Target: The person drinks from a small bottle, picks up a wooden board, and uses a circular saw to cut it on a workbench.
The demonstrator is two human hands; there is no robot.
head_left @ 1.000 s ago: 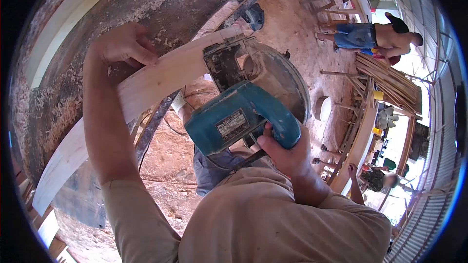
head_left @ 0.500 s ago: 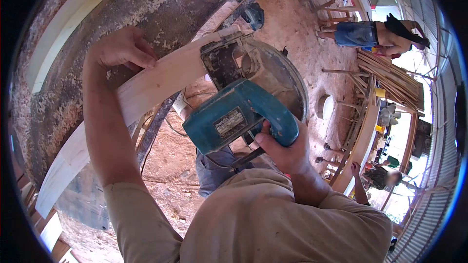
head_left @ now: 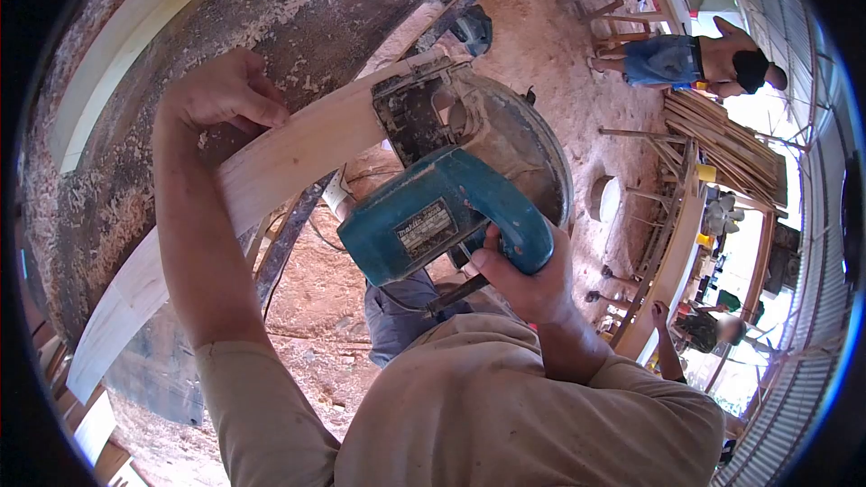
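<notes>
My right hand [head_left: 532, 280] is wrapped around the rear handle of a teal circular saw [head_left: 406, 225]. The saw's dusty base plate [head_left: 415, 113] rests on the far end of a long, pale, curved wooden board [head_left: 298, 149]. At the board's upper edge, my left hand [head_left: 225, 95] has its fingers curled and the thumb tip against the wood. Part of the board passes beneath my left forearm. The blade is hidden by the guard [head_left: 523, 144], and the saw's black cord [head_left: 433, 305] hangs near my shirt.
Under the board lies a dark worktop [head_left: 298, 9] strewn with shavings, bearing another curved pale board [head_left: 117, 63]. Sawdust covers the floor [head_left: 307, 307]. A person in blue shorts [head_left: 663, 61] stands beyond, near stacked timber [head_left: 722, 144]; another person [head_left: 708, 329] is farther right.
The person in blue shorts has shifted posture, bending with arms and head in a different position. My hands, the saw and the board stay almost exactly where they were.
</notes>
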